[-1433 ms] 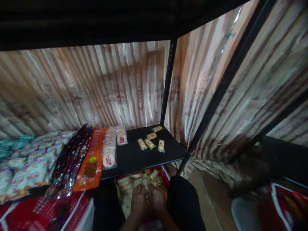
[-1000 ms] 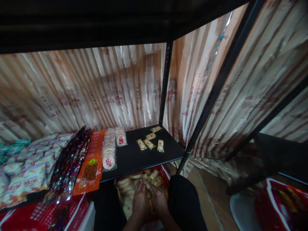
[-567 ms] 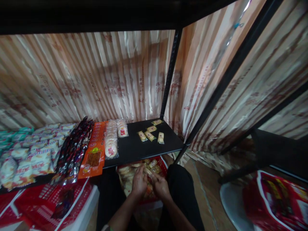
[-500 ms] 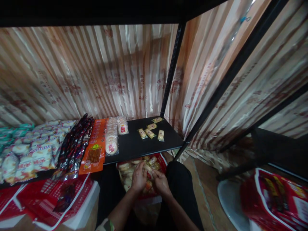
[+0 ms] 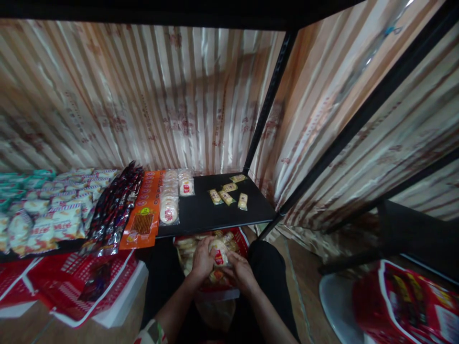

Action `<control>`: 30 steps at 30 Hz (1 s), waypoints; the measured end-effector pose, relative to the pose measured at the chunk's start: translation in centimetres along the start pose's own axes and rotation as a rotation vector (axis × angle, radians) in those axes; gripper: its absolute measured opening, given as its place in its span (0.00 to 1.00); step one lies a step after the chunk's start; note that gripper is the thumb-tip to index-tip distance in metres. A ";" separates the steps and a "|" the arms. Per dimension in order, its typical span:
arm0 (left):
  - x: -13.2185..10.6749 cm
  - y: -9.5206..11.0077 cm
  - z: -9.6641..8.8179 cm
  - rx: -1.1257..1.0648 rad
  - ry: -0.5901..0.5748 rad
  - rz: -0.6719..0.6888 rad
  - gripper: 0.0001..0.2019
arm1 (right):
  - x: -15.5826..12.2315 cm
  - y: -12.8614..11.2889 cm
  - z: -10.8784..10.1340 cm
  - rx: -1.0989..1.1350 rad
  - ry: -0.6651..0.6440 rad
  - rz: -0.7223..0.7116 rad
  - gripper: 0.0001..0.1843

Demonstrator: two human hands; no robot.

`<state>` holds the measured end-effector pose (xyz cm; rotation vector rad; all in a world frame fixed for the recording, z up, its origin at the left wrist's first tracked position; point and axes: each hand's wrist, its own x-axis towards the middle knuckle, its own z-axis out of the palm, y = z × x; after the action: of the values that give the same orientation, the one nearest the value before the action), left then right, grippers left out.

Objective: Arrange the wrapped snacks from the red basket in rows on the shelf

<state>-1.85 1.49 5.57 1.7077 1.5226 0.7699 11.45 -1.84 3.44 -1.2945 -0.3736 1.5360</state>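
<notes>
Both hands are low in the view, over a red basket full of snack packets between my knees. My left hand and my right hand are closed together on a round rice cracker packet with a red label, lifted just above the basket. The black shelf lies directly beyond the basket. On it stand two rows of the same round cracker packets and several small yellow packets.
Orange snack packets, dark glossy packets and white and teal packets fill the shelf's left part. A red basket on a white box sits lower left. A red bag on a white stool stands lower right. Striped curtain hangs behind.
My hands were down among the packets in the basket. Now they have risen with one round cracker packet held between them. The camera has tilted and backed off slightly.
</notes>
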 end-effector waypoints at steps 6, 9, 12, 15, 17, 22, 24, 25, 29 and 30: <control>-0.1 0.0 -0.6 -0.053 0.081 -0.134 0.18 | -1.1 -1.5 1.1 0.032 -0.047 0.001 0.17; 0.1 -0.4 -0.3 -0.245 0.053 -0.226 0.20 | -1.2 -2.1 1.6 0.063 -0.063 0.004 0.18; 0.5 -0.9 0.1 -0.464 0.016 -0.255 0.18 | -0.8 -2.4 2.2 0.087 -0.090 -0.011 0.18; 0.9 -1.3 0.1 -0.559 0.058 -0.240 0.13 | -0.3 -2.4 2.7 0.052 -0.110 -0.024 0.18; 1.1 -1.3 -0.1 -0.591 0.089 -0.219 0.12 | 0.1 -2.4 3.0 0.006 -0.095 -0.044 0.19; 1.5 -0.5 -1.5 -0.566 0.120 -0.192 0.12 | 0.5 -2.8 4.1 -0.076 -0.114 -0.129 0.20; 1.6 -0.1 -2.1 -0.536 0.132 -0.191 0.12 | 0.5 -3.2 4.7 -0.086 -0.159 -0.154 0.22; 1.7 0.0 -2.4 -0.525 0.135 -0.191 0.12 | 0.5 -3.4 5.0 -0.099 -0.176 -0.169 0.23; 2.3 0.2 -3.1 -0.490 0.155 -0.188 0.12 | 1.4 -3.9 5.6 -0.194 -0.165 -0.236 0.27; 2.5 0.1 -3.2 -0.480 0.164 -0.185 0.12 | 1.8 -4.0 5.6 -0.225 -0.150 -0.253 0.27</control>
<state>-4.11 4.38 7.39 1.1588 1.4319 1.0933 8.86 3.28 7.61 -1.2506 -0.7949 1.4075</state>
